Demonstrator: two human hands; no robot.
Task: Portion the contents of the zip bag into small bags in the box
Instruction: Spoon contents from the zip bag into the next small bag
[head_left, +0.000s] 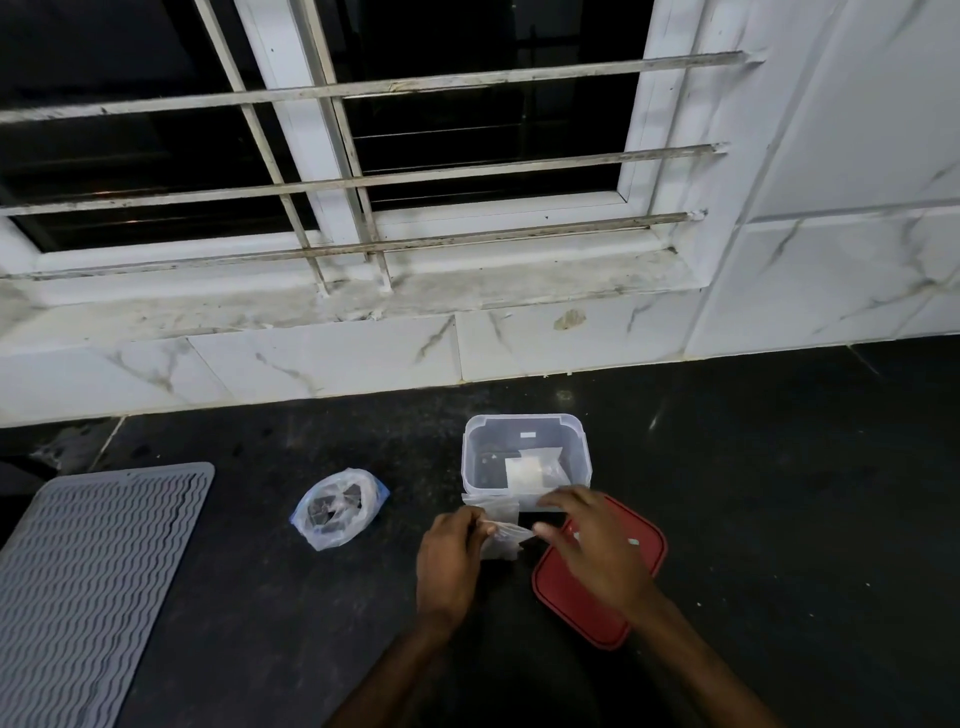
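Head view: both hands working a small bag just in front of the box

Landmark: clear box (524, 431) sitting open on the dark table (779, 467). Left hand (451, 558) is pinching a small bag (503, 538), grip closed on its left edge, just in front of the box. Right hand (597, 540) is hovering over the bag's right end, fingers loosely spread; hold unclear. More small bags (535, 470) are lying inside the box. Red lid (582, 597) is lying front-right of the box, under the right hand. Zip bag (337, 509) with dark contents is sitting left of the box, apart. Grey ribbed mat (88, 582) is lying far left.
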